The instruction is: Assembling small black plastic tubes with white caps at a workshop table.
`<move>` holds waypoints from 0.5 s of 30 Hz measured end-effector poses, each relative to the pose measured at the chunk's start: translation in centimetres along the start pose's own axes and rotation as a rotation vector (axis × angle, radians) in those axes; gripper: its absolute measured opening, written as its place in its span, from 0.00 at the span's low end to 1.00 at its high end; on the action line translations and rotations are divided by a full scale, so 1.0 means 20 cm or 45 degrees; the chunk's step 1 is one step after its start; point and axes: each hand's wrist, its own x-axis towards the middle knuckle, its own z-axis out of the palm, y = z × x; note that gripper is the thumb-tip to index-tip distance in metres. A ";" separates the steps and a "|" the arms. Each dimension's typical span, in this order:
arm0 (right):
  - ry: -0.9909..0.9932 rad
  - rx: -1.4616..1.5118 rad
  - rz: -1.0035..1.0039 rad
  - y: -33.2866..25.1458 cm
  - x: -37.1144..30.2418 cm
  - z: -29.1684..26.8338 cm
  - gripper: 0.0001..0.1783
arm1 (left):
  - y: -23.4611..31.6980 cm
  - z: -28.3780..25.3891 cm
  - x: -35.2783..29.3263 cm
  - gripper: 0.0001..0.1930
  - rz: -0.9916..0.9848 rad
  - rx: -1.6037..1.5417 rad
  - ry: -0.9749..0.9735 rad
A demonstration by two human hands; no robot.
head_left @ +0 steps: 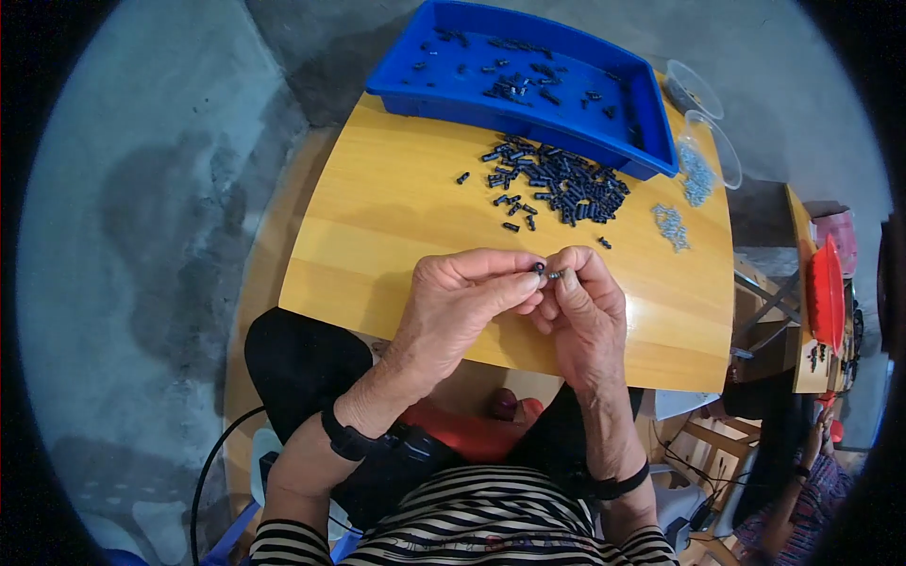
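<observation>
My left hand (458, 297) pinches a small black cylindrical part (539, 268) between thumb and fingertips, above the near side of the yellow wooden table (368, 236). Close against it, my right hand (590, 316) grips a small silver screw (555, 275) between thumb and forefinger. The two pieces almost meet; whether they touch is too small to tell. Beyond my hands spreads a heap of black cylindrical parts (571, 184), with a few loose ones at its edges. To its right lies a small pile of silver screws (670, 226).
A blue tray (528, 120) at the table's far edge holds scattered black parts. Near the right edge, a clear plastic tub (727, 160) lies tipped with screws by its mouth; another clear tub (694, 90) stands behind. At far right are a red basin (827, 292) and another person's arm (788, 505).
</observation>
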 end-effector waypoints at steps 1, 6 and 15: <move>-0.032 0.079 0.024 -0.02 0.00 0.00 0.08 | 0.01 0.00 0.00 0.11 -0.002 -0.004 0.000; -0.107 0.101 0.028 -0.04 0.02 -0.03 0.09 | 0.03 0.01 -0.01 0.10 0.044 0.262 -0.018; -0.189 -0.032 0.078 -0.06 0.03 -0.05 0.09 | 0.05 0.00 -0.01 0.09 0.039 0.297 -0.072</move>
